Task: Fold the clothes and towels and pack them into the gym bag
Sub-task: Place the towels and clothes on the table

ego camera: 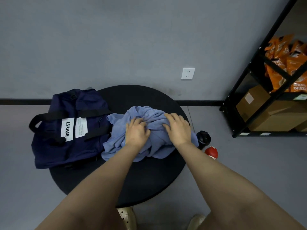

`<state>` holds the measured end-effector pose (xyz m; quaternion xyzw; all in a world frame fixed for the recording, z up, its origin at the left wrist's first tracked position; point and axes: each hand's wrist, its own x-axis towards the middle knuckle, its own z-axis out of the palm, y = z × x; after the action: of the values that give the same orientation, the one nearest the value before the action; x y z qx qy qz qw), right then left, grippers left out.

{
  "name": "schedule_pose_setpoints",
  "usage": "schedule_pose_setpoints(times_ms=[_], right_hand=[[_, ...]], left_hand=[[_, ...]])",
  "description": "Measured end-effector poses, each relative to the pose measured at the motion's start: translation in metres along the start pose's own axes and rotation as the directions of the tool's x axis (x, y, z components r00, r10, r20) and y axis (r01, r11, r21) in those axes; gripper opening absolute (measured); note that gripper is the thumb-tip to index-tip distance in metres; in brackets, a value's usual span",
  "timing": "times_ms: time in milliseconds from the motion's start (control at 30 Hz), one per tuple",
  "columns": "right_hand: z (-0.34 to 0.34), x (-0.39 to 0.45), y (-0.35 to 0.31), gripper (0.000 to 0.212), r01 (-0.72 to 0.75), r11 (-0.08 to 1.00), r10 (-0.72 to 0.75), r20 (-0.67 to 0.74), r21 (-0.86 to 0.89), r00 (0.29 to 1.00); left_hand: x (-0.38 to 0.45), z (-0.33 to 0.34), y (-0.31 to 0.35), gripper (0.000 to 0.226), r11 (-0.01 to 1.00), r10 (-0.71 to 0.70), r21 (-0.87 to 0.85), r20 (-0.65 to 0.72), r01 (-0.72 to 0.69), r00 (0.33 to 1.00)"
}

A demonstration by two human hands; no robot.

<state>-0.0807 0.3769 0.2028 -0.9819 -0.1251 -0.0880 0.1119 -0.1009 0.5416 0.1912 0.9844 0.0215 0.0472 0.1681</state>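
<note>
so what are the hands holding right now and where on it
Both hands are on the crumpled blue cloth: the left hand grips a bunch near its middle, and the right hand rests on its right side.
</note>
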Motion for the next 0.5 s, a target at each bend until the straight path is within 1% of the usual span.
schedule_pose_setpoints(times_ms=[67,100,167,200,233,267,333,367,433,500], right_hand=[[0.007,0.001,-0.015,0.038,0.047,0.998,-0.05,-0.046,-0.051,0.998],[0.01,0.002,-0.022,0.035,0.082,0.995,-0.088,-0.11,-0.061,0.99],[0.02,0.003,-0.027,0.033,0.188,0.979,-0.201,-0.244,-0.078,0.949],[0.027,0.003,-0.027,0.036,0.24,0.967,-0.253,-0.26,-0.082,0.932],[0.034,0.004,-0.026,0.041,0.278,0.958,-0.287,-0.194,-0.074,0.938],[0.041,0.006,-0.025,0.051,0.286,0.956,-0.29,-0.07,-0.058,0.954],[0.058,0.009,-0.017,0.072,0.245,0.969,-0.235,0.192,-0.027,0.953],[0.066,0.011,-0.013,0.077,0.221,0.975,-0.207,0.259,-0.028,0.943],[0.079,0.014,-0.008,0.077,0.218,0.975,-0.194,0.292,-0.052,0.937],[0.088,0.019,-0.006,0.076,0.212,0.976,-0.187,0.313,-0.048,0.931]], left_hand=[[0.003,0.004,-0.014,0.023,0.986,-0.127,-0.102,0.046,0.131,0.991],[0.006,0.006,-0.02,0.022,0.973,-0.176,-0.14,0.06,0.183,0.983],[0.012,0.012,-0.031,0.021,0.951,-0.245,-0.178,0.061,0.252,0.968],[0.015,0.015,-0.037,0.024,0.947,-0.261,-0.179,0.055,0.267,0.964],[0.017,0.018,-0.042,0.031,0.947,-0.265,-0.174,0.058,0.271,0.962],[0.018,0.022,-0.047,0.043,0.951,-0.255,-0.161,0.073,0.264,0.964],[0.019,0.031,-0.058,0.062,0.972,-0.206,-0.089,0.129,0.218,0.97],[0.018,0.036,-0.063,0.065,0.981,-0.186,-0.032,0.166,0.193,0.968],[0.017,0.047,-0.073,0.065,0.984,-0.177,0.049,0.244,0.17,0.953],[0.019,0.057,-0.078,0.064,0.986,-0.164,0.072,0.278,0.149,0.946]])
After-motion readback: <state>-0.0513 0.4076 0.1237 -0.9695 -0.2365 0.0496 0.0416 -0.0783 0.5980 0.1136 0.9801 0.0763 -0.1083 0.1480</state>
